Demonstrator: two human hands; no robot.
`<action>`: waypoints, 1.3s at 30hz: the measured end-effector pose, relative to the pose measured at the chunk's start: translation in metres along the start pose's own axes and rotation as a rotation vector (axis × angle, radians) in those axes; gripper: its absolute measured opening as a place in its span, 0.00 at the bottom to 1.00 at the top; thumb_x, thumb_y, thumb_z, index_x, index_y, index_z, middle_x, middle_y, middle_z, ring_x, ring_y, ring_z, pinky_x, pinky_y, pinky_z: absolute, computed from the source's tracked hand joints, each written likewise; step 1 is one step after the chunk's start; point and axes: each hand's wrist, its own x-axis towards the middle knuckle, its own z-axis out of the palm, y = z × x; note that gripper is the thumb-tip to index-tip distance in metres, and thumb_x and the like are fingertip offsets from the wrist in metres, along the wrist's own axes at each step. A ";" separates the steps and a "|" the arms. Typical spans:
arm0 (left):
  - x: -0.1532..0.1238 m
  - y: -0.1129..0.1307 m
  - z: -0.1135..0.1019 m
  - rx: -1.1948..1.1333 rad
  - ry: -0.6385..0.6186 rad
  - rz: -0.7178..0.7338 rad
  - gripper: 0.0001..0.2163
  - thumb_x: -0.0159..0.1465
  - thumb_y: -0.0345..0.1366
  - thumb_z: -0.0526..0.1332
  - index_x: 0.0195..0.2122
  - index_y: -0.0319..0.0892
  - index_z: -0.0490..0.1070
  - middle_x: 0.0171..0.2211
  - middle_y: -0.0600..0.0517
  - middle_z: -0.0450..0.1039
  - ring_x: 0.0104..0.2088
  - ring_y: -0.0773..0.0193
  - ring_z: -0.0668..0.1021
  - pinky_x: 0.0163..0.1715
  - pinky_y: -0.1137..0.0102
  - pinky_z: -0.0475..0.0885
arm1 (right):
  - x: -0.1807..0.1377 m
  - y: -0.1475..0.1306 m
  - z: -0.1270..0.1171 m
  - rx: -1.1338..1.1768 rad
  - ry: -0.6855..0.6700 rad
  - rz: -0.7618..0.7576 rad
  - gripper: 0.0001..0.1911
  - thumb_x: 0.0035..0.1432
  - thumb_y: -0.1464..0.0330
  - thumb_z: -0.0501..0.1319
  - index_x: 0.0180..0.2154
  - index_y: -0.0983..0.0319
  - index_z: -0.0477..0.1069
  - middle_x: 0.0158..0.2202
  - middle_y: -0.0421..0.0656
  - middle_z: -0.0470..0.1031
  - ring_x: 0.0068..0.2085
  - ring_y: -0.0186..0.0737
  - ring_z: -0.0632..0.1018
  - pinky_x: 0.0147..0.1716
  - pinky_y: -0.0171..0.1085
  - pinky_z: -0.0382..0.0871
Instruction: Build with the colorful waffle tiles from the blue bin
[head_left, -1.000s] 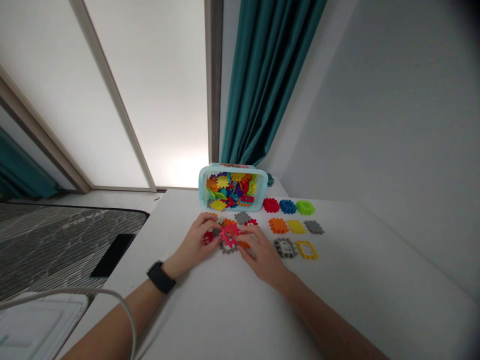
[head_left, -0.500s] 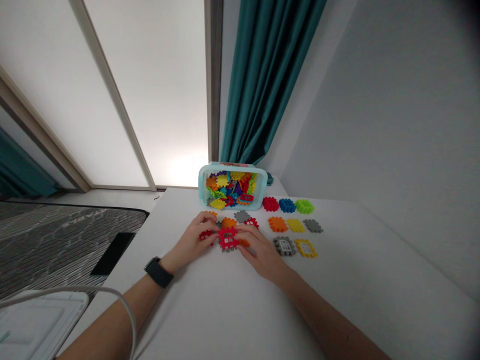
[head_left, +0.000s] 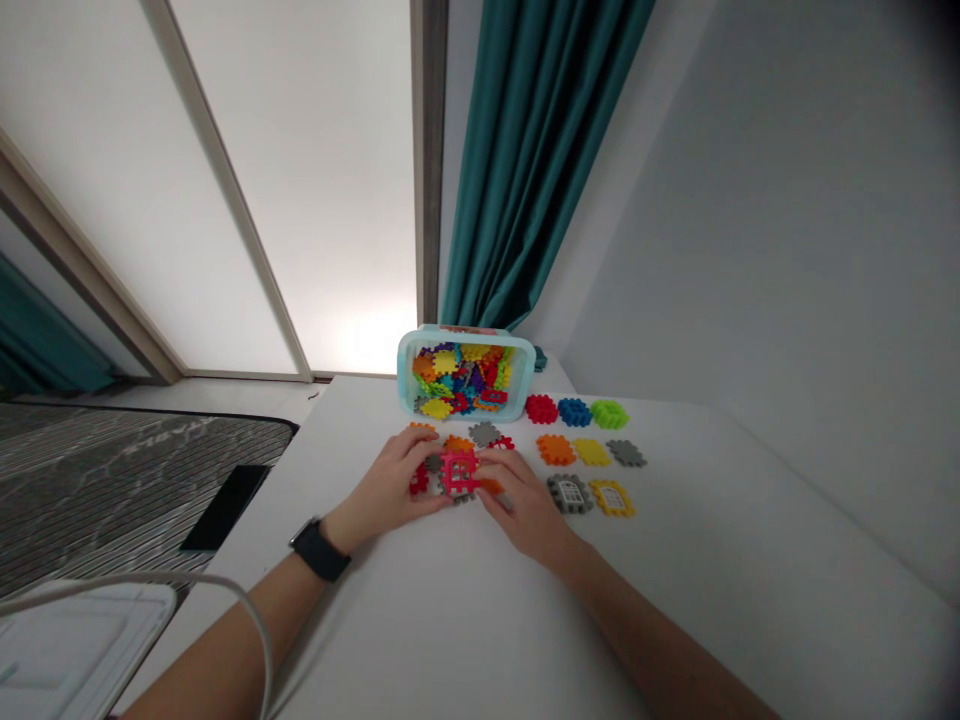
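Both my hands meet over a small heap of toothed plastic tiles on the white table (head_left: pixel 465 610). My left hand (head_left: pixel 390 490), with a black watch (head_left: pixel 320 549) on its wrist, and my right hand (head_left: pixel 521 500) pinch a red window-frame tile (head_left: pixel 459 472) from either side and hold it tilted up on edge. Under and around it lie a grey tile (head_left: pixel 484 433), orange tiles (head_left: pixel 457 443) and another red piece (head_left: pixel 418 482) by my left fingers. Behind the heap a light blue box (head_left: pixel 465 374) lies on its side, full of coloured tiles.
To the right lie tiles in rows: red (head_left: pixel 541 408), blue (head_left: pixel 574 411), green (head_left: pixel 609 413); orange (head_left: pixel 556 449), yellow (head_left: pixel 592 452), grey (head_left: pixel 626 453); a grey window piece (head_left: pixel 570 493) and a yellow one (head_left: pixel 612 497). A teal curtain (head_left: pixel 525 160) hangs behind. A white cable (head_left: pixel 225 600) crosses at lower left.
The red window tile lay flat on the heap half a second ago; now both hands hold it tipped up on edge. My left hand has shifted slightly right.
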 end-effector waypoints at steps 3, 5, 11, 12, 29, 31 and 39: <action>0.000 0.001 0.002 0.083 0.039 0.030 0.21 0.60 0.41 0.70 0.52 0.44 0.67 0.55 0.41 0.68 0.56 0.48 0.72 0.55 0.52 0.72 | 0.001 -0.002 0.002 -0.016 0.011 -0.020 0.08 0.67 0.74 0.57 0.46 0.58 0.70 0.52 0.49 0.74 0.55 0.47 0.75 0.56 0.51 0.72; 0.001 0.003 0.002 0.136 0.059 0.057 0.20 0.61 0.41 0.69 0.52 0.45 0.68 0.55 0.41 0.69 0.55 0.48 0.72 0.55 0.50 0.71 | 0.002 -0.004 0.002 -0.047 0.030 -0.045 0.10 0.66 0.75 0.57 0.46 0.58 0.70 0.52 0.50 0.74 0.54 0.47 0.75 0.56 0.51 0.72; 0.002 0.005 -0.002 0.204 0.111 0.132 0.20 0.63 0.41 0.68 0.54 0.46 0.68 0.57 0.40 0.68 0.59 0.45 0.70 0.56 0.48 0.70 | 0.005 -0.007 -0.001 -0.167 0.063 -0.149 0.14 0.64 0.76 0.59 0.49 0.57 0.70 0.57 0.51 0.71 0.60 0.50 0.72 0.58 0.55 0.70; 0.002 0.005 -0.002 0.206 0.116 0.141 0.20 0.63 0.41 0.69 0.55 0.46 0.68 0.57 0.40 0.68 0.59 0.45 0.70 0.56 0.48 0.70 | 0.006 -0.007 -0.002 -0.178 0.052 -0.156 0.14 0.64 0.75 0.59 0.50 0.57 0.70 0.58 0.51 0.71 0.61 0.50 0.71 0.59 0.55 0.69; 0.001 0.004 0.006 0.111 0.090 0.085 0.21 0.62 0.41 0.69 0.55 0.45 0.68 0.55 0.41 0.69 0.56 0.48 0.72 0.55 0.51 0.71 | 0.005 -0.006 0.000 -0.116 0.076 -0.131 0.15 0.63 0.73 0.61 0.51 0.56 0.69 0.56 0.51 0.70 0.60 0.50 0.71 0.58 0.55 0.70; 0.001 0.004 0.006 0.101 0.074 0.063 0.22 0.62 0.42 0.69 0.55 0.45 0.68 0.55 0.41 0.70 0.56 0.48 0.72 0.55 0.51 0.71 | 0.005 -0.006 0.000 -0.112 0.069 -0.124 0.14 0.63 0.72 0.61 0.51 0.56 0.70 0.56 0.51 0.70 0.59 0.51 0.72 0.57 0.55 0.71; 0.000 0.005 0.009 0.109 0.097 0.039 0.21 0.61 0.44 0.70 0.52 0.46 0.70 0.54 0.41 0.70 0.55 0.48 0.73 0.54 0.51 0.70 | 0.004 -0.007 0.001 -0.112 0.066 -0.123 0.15 0.63 0.73 0.61 0.51 0.55 0.71 0.56 0.50 0.71 0.59 0.51 0.71 0.58 0.55 0.69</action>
